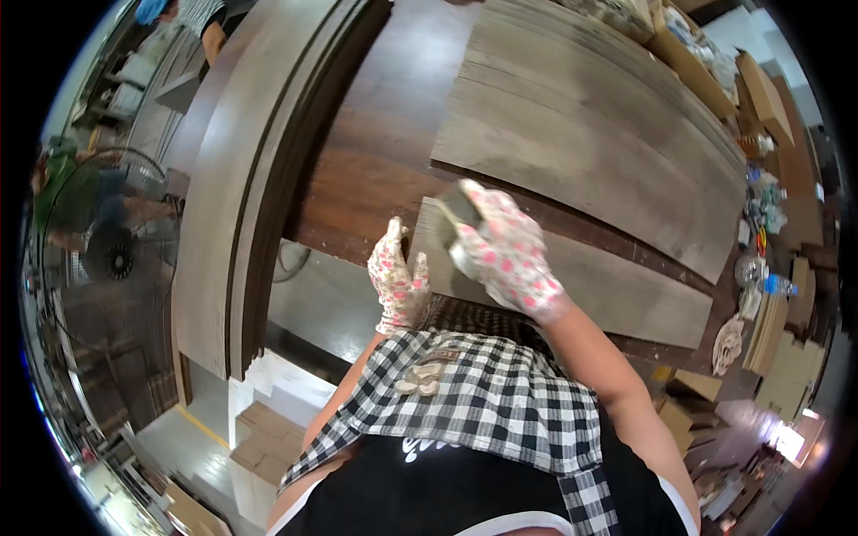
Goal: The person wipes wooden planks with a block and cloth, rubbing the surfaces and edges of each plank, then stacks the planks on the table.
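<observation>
A long grey-brown wood board [617,290] lies along the near edge of the table in front of me. My right hand [511,255], in a white glove with pink spots, is closed round a dark sanding block [460,205] with a pale edge. It holds the block over the board's left end; whether the block touches the wood I cannot tell. Beside that same end is my left hand [399,281], gloved alike, its fingers and thumb apart and nothing held in it. Whether its fingers press on the board's end is unclear.
Beyond the board, a wide stack of similar boards [581,125] covers the reddish-brown table [357,183]. More boards [228,196] are stacked at the left. A bottle [778,284], a crumpled cloth [728,344] and cartons line the right side. A fan [116,250] stands far left, near another person.
</observation>
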A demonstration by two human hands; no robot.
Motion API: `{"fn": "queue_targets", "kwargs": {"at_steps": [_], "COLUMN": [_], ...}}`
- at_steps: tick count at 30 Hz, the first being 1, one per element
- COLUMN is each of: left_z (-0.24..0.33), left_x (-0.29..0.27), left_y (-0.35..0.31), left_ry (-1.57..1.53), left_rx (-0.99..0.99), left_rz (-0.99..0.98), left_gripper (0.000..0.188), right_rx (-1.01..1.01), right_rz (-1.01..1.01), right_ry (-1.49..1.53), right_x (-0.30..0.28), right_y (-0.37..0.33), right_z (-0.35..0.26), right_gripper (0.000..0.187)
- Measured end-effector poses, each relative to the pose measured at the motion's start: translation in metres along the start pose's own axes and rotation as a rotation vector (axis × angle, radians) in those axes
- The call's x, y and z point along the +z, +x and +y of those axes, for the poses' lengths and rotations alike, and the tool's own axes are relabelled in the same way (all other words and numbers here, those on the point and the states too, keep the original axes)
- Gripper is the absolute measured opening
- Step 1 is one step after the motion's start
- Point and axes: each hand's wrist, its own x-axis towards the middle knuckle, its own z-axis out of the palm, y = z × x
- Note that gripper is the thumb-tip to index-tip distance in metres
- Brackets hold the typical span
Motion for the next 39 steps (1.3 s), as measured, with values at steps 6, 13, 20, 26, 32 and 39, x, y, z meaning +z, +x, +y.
{"fn": "queue_targets", "kwargs": {"at_steps": [6,13,20,26,32,39], "left_z": [-0.010,-0.003,0.014,0.014,0.001,0.005], "left_x": [-0.001,-0.013,-0.011,-0.018,-0.023,-0.022], "left_y": [0.001,0.006,0.013,0.024,0.020,0.018], "left_ry": [-0.063,-0.105,-0.102,0.049,0.236,0.333], "left_rx": [0.025,-0.019,-0.135,-0.105,-0.110,-0.076], "left_rz": [-0.009,-0.125,-0.189,-0.214,-0.163,-0.058], "left_gripper": [0.062,0.061,0.059,0.057,0.056,0.046], "right_rx": [0.201,0.410,0.276,0.615,0.577,1.052], "right_rz": [-0.140,-0.056,0.106,0.199,-0.086,0.157], "right_ry": [-0.002,-0.434,-0.096,-0.478,-0.095,-0.111], "right_x": [0.012,-0.057,-0.042,-0.104,-0.114,-0.202], "right_y": [0.003,-0.073,-0.080,-0.181,-0.140,-0.224], "right_z": [0.006,0.072,0.067,0.227,0.144,0.261], "right_gripper": [0.048,0.047,0.040,0.047,0.040,0.041]}}
